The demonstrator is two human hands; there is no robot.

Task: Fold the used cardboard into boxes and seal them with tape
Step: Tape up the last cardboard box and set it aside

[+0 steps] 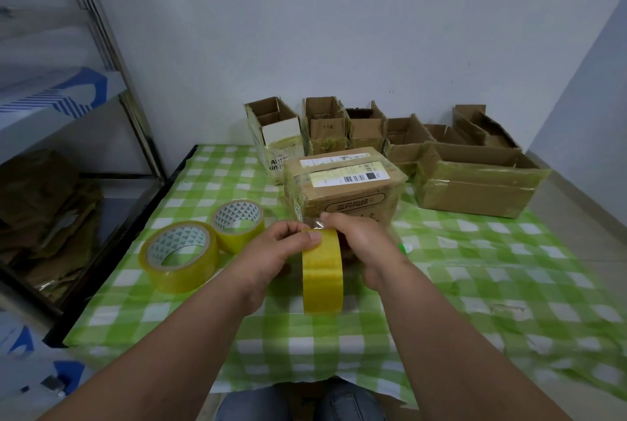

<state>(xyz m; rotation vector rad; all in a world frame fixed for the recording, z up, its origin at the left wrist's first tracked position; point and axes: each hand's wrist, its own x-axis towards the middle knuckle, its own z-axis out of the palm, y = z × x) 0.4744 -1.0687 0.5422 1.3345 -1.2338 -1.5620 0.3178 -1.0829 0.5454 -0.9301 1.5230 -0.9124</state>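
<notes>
Head view, single frame. Left hand [271,251] grips an upright roll of yellow tape [322,271] from its left side, thumb pressed on the top of the outer face; the other fingers are behind the roll and cannot be seen. Right hand [359,240] is at the roll's far right side, fingers curled. It pinches a short, crinkled clear tape end [317,224] at the top of the roll — the exact finger contact is too small to resolve. The roll's core is hidden, since it faces the camera edge-on.

Closed cardboard box [346,183] stands on the green checked tablecloth [475,285] just beyond the hands, label side up; its lower front is covered by the right hand, so whether the tape end touches it cannot be told.

Two more tape rolls lie flat left of the hands: near roll [179,256] and far roll [239,223], touching or almost so.

Along the wall — a row of open-topped boxes [325,125], and a larger open box [475,183] at right. Something small and green [403,247] shows past the right wrist, mostly hidden, not identifiable.

Left edge: metal shelving [112,64] with a dark, blurred pile of flattened cardboard [44,217] on its lower level. Knees in jeans [298,403] are cut off at the bottom edge.
</notes>
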